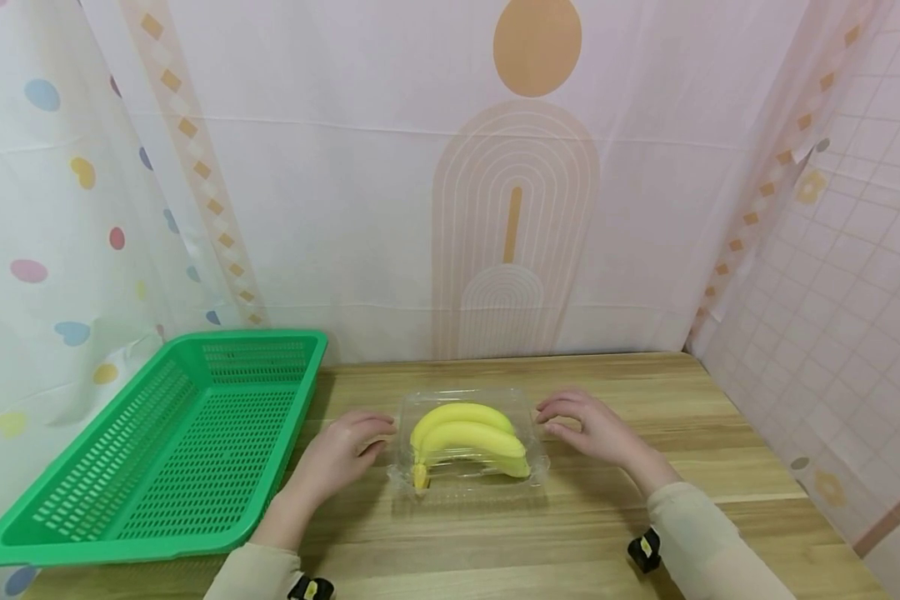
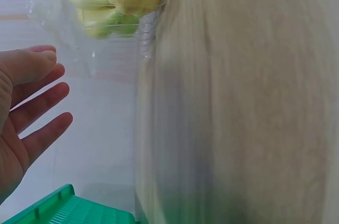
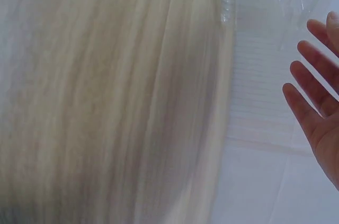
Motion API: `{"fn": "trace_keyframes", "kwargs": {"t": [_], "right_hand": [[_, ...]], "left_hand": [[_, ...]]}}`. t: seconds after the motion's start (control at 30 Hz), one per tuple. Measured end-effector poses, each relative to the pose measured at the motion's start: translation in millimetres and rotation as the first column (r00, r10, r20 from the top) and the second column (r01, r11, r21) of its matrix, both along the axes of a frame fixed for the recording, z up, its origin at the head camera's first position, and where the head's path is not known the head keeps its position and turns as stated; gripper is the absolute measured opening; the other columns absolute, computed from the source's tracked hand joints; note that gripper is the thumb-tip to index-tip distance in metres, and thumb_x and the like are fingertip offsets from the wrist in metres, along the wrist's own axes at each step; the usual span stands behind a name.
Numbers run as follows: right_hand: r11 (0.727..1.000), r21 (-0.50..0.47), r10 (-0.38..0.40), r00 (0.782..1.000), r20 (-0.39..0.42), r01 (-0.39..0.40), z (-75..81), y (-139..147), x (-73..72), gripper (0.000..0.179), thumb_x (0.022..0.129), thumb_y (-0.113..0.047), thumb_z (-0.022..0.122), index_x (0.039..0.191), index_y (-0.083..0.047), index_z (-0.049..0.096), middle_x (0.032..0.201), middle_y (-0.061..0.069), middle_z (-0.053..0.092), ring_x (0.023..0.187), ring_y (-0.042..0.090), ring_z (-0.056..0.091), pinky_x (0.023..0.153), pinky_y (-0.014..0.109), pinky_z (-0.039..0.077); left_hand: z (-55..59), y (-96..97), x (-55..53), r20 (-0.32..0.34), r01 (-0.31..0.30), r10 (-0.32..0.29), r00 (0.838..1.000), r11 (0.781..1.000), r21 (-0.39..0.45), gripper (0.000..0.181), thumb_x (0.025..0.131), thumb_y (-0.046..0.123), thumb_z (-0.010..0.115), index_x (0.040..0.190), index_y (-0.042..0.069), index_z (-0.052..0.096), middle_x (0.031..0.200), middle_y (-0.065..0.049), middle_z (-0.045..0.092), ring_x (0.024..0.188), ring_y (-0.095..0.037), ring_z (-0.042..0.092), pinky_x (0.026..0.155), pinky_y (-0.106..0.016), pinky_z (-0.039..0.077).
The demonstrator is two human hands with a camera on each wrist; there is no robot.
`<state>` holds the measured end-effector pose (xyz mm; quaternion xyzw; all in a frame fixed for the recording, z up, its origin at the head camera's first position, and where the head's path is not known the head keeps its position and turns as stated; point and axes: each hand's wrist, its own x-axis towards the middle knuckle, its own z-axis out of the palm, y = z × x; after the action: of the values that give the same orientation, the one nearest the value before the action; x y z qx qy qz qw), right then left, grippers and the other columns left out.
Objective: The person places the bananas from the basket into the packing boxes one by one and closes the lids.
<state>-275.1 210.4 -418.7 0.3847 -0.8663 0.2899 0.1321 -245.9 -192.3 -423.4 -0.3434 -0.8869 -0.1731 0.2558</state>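
Observation:
A bunch of yellow bananas point(image 1: 468, 437) lies inside a clear plastic clamshell box point(image 1: 465, 497) on the table. Just left of the box is my left hand point(image 1: 345, 450), its fingers relaxed and holding nothing. My right hand point(image 1: 588, 425) is on the other side, close to the box's right edge, with fingers loosely extended. In the left wrist view the left hand point(image 2: 32, 91) has its fingers spread, apart from the box. The right wrist view has the right hand point(image 3: 318, 86) with fingers spread below the box's corner.
A green perforated plastic basket point(image 1: 300, 417) stands at the left on the wooden table point(image 1: 607, 533). A patterned curtain point(image 1: 345, 208) hangs behind the table, with more cloth at both sides.

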Motion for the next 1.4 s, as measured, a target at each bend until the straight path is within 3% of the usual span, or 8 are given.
{"fn": "trace_keyframes", "kwargs": {"t": [0.17,0.3,0.47,0.63,0.77,1.07,1.27,1.4], "right_hand": [[0.999,-0.041,-0.016,1.0,0.011,0.016,1.1,0.1,2.2,0.011,0.092,-0.008,0.069,0.1,-0.014,0.074,0.116,0.007,0.068,0.113,0.032,0.06,0.096,0.053,0.047],[0.996,-0.087,-0.031,0.999,0.014,0.032,2.1,0.9,5.1,0.012,0.092,-0.005,0.069,0.101,-0.011,0.073,0.116,0.009,0.067,0.112,0.032,0.061,0.095,0.053,0.048],[0.984,-0.17,-0.04,0.994,0.106,0.058,5.5,-1.0,10.9,0.014,0.093,-0.004,0.068,0.107,-0.006,0.071,0.115,0.011,0.066,0.11,0.033,0.061,0.092,0.052,0.052],[0.961,-0.245,-0.055,0.957,0.285,0.129,8.9,-3.5,16.8,0.022,0.095,-0.007,0.065,0.115,0.002,0.066,0.116,0.018,0.064,0.108,0.034,0.062,0.091,0.044,0.053],[0.949,-0.259,-0.075,0.926,0.371,0.18,11.0,-3.8,21.4,0.027,0.097,-0.009,0.065,0.12,0.005,0.063,0.118,0.021,0.064,0.109,0.033,0.063,0.09,0.038,0.054],[0.93,-0.245,-0.117,0.854,0.507,0.273,9.0,-4.8,30.0,0.041,0.098,-0.017,0.063,0.131,0.006,0.055,0.122,0.018,0.063,0.111,0.031,0.061,0.092,0.038,0.052],[0.875,-0.376,0.015,0.758,0.652,0.305,5.4,-5.3,35.3,0.053,0.098,-0.014,0.064,0.139,0.013,0.043,0.127,0.031,0.056,0.114,0.038,0.058,0.09,0.041,0.055],[0.848,-0.423,0.084,0.707,0.703,0.319,2.9,-5.7,37.5,0.059,0.098,-0.014,0.064,0.142,0.016,0.036,0.129,0.036,0.051,0.115,0.042,0.057,0.09,0.043,0.054]], "left_hand": [[6.2,1.2,6.8,0.079,-0.037,0.032,0.996,0.997,0.07,0.031,0.077,0.0,0.083,0.106,0.007,0.074,0.109,-0.006,0.072,0.102,-0.027,0.066,0.085,-0.042,0.056],[10.8,3.0,13.0,0.167,-0.1,0.081,0.983,0.989,0.108,0.032,0.083,0.007,0.08,0.114,0.006,0.072,0.113,-0.008,0.07,0.107,-0.028,0.065,0.089,-0.045,0.054],[13.0,5.8,18.4,0.21,-0.117,0.072,0.975,0.971,0.21,0.034,0.084,0.004,0.078,0.116,0.002,0.07,0.113,-0.011,0.07,0.101,-0.028,0.067,0.082,-0.044,0.056],[14.1,9.0,21.0,0.258,-0.116,0.028,0.966,0.936,0.332,0.032,0.084,0.0,0.077,0.115,-0.001,0.069,0.11,-0.013,0.071,0.098,-0.028,0.068,0.08,-0.046,0.057],[15.9,10.9,24.7,0.333,-0.16,0.019,0.943,0.901,0.403,0.029,0.086,0.002,0.075,0.115,-0.001,0.069,0.11,-0.012,0.071,0.098,-0.028,0.068,0.08,-0.043,0.058],[18.9,10.2,31.2,0.531,-0.323,0.042,0.846,0.834,0.448,0.033,0.093,0.014,0.07,0.122,0.0,0.066,0.113,-0.011,0.069,0.102,-0.026,0.066,0.084,-0.036,0.056],[18.8,10.3,34.6,0.686,-0.431,-0.045,0.726,0.748,0.505,0.044,0.095,0.02,0.068,0.132,-0.003,0.059,0.12,-0.016,0.066,0.11,-0.029,0.064,0.082,-0.031,0.057],[17.1,11.5,37.7,0.733,-0.47,-0.119,0.67,0.696,0.542,0.05,0.095,0.019,0.068,0.136,-0.006,0.053,0.124,-0.021,0.062,0.112,-0.032,0.061,0.081,-0.037,0.058]]}}
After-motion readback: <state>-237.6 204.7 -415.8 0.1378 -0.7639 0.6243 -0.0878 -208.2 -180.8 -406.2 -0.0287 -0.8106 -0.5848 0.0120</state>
